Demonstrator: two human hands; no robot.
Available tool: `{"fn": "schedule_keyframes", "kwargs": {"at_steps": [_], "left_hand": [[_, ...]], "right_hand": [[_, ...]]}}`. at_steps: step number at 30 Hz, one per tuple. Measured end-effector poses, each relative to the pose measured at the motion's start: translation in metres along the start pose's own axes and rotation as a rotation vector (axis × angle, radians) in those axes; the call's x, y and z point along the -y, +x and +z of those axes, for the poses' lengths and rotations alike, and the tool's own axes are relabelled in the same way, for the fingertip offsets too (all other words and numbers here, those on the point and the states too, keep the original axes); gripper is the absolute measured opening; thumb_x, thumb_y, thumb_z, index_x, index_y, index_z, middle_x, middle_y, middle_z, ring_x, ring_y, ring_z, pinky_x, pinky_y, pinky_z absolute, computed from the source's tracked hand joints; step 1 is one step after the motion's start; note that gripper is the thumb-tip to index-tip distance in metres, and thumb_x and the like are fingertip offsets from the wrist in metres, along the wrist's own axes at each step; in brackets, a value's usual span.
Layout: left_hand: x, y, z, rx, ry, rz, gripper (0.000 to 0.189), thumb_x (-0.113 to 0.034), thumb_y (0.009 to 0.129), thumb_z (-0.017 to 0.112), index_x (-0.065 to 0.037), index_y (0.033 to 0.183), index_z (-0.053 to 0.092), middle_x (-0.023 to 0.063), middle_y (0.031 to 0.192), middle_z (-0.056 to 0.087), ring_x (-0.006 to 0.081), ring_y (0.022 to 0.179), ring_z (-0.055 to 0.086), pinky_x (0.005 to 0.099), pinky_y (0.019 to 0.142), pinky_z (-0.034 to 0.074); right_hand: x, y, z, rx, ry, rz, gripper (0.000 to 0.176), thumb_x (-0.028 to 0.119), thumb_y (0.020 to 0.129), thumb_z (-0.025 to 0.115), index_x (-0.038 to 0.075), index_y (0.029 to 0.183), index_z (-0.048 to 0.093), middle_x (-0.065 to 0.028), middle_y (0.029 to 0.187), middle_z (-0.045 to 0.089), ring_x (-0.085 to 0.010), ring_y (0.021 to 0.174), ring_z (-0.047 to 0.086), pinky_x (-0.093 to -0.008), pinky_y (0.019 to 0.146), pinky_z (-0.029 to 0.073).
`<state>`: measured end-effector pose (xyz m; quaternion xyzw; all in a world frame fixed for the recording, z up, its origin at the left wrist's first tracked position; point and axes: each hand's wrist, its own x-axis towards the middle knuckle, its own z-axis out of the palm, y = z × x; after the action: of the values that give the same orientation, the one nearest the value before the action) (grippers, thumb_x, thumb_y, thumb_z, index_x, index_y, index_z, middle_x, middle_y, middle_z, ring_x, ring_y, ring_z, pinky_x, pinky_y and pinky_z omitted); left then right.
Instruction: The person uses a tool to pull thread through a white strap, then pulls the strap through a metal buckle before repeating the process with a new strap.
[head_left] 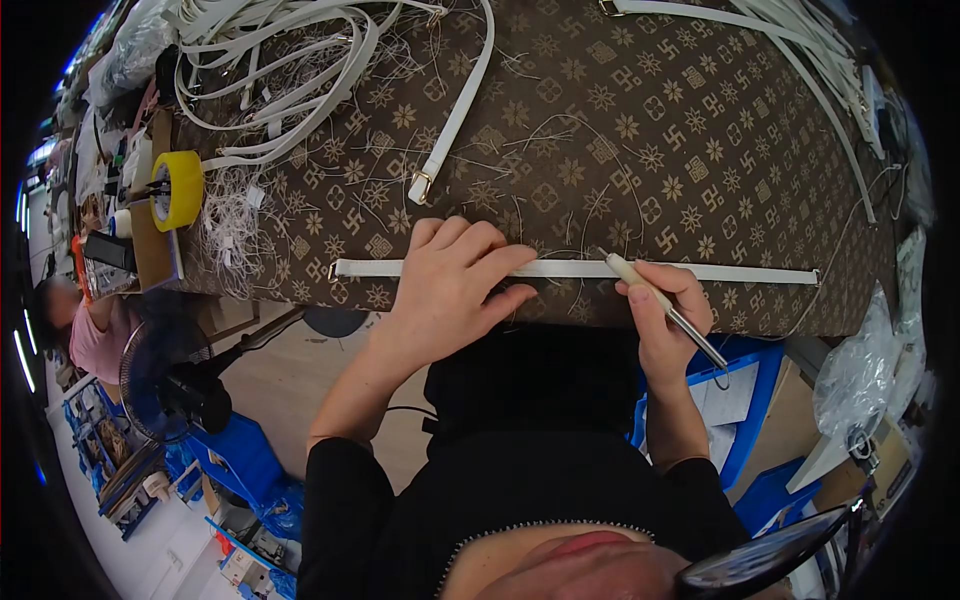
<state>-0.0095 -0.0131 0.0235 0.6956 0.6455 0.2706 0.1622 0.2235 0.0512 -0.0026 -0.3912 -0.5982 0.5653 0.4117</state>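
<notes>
A narrow white belt lies straight across the near part of the patterned brown cloth, with a small metal buckle at its left end. My left hand holds the belt down left of its middle, index finger and thumb to either side of it. Between thumb and fingers, my right hand grips a pen-like tool with a white front part and silver barrel. Its tip points up and left, right at the belt's far edge. Loose threads lie just beyond the belt.
Another white belt lies beyond my left hand, beside a pile of white belts. More belts rest at the far right. Yellow tape and a thread heap sit at left. Below are a fan and blue bins.
</notes>
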Motion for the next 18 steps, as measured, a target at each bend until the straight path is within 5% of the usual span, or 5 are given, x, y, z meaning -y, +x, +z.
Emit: {"fn": "schedule_keyframes", "kwargs": {"at_steps": [8, 14, 18], "left_hand": [[-0.001, -0.004, 0.003, -0.045, 0.111, 0.147, 0.019, -0.013, 0.072, 0.080, -0.014, 0.089, 0.073, -0.0020, 0.083, 0.058, 0.0175, 0.076, 0.054, 0.0337, 0.074, 0.037], [-0.002, 0.000, 0.008, -0.013, 0.004, 0.075, 0.025, -0.017, 0.068, 0.083, -0.013, 0.088, 0.068, -0.0004, 0.084, 0.059, 0.0196, 0.077, 0.055, 0.0344, 0.074, 0.037], [-0.013, 0.022, 0.010, 0.009, 0.007, 0.015, 0.029, -0.022, 0.067, 0.084, -0.014, 0.089, 0.066, 0.0003, 0.086, 0.058, 0.0208, 0.081, 0.056, 0.0350, 0.076, 0.037]], "right_hand": [[-0.004, -0.002, -0.008, 0.086, -0.084, -0.031, 0.018, 0.001, 0.093, 0.062, -0.008, 0.108, 0.060, -0.0161, 0.104, 0.065, -0.0195, 0.089, 0.069, -0.0292, 0.082, 0.059], [-0.004, -0.001, -0.007, 0.108, -0.154, -0.053, 0.018, 0.001, 0.092, 0.062, -0.007, 0.109, 0.060, -0.0163, 0.104, 0.065, -0.0192, 0.088, 0.069, -0.0281, 0.080, 0.058], [-0.004, -0.001, 0.000, -0.019, -0.070, -0.049, 0.021, 0.002, 0.086, 0.071, -0.005, 0.105, 0.065, -0.0118, 0.091, 0.071, -0.0124, 0.078, 0.067, -0.0232, 0.071, 0.052]]}}
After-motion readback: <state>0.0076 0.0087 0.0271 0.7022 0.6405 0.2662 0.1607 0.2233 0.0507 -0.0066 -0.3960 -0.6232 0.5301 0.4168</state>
